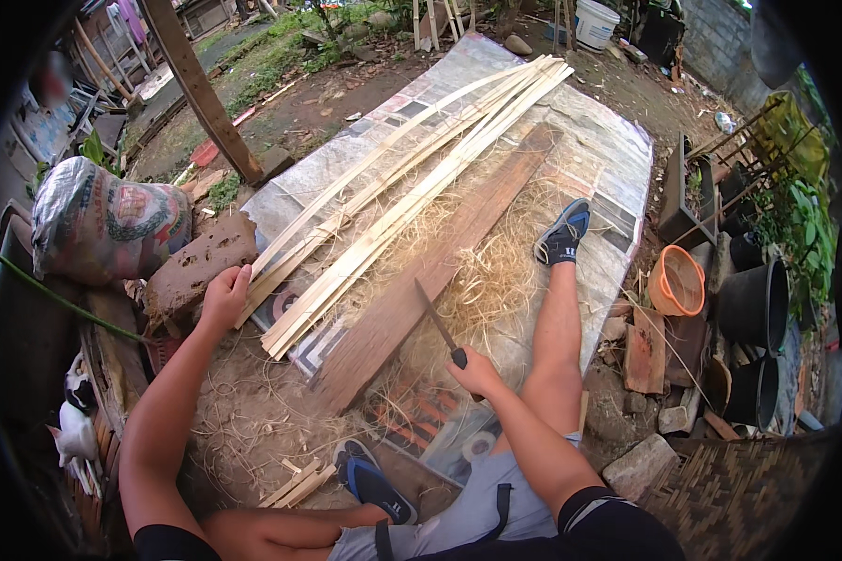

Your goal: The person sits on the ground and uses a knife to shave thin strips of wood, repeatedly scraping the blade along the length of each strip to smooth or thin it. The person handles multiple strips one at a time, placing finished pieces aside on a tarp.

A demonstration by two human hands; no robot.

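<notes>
My left hand (226, 294) is closed at the near left end of the long, pale bamboo strips (374, 245), its fingers pinching the end of one. My right hand (474, 374) grips the dark handle of a knife (432, 313), whose narrow blade points up and away to the left. Under the blade lies a long brown wooden plank (440, 262), set slantwise across a sheet. The strips lie beside the plank on its left, fanning out toward me and bunched at the far end. Curly shavings (491, 280) are heaped along the plank's right side.
A printed sheet (617, 140) covers the ground, with my sandalled foot (565, 234) on it. At left are a stuffed sack (112, 220), a brown block (201, 271), a wooden post (201, 89) and a cat (77, 435). An orange bucket (676, 280) and black pots (753, 304) stand right.
</notes>
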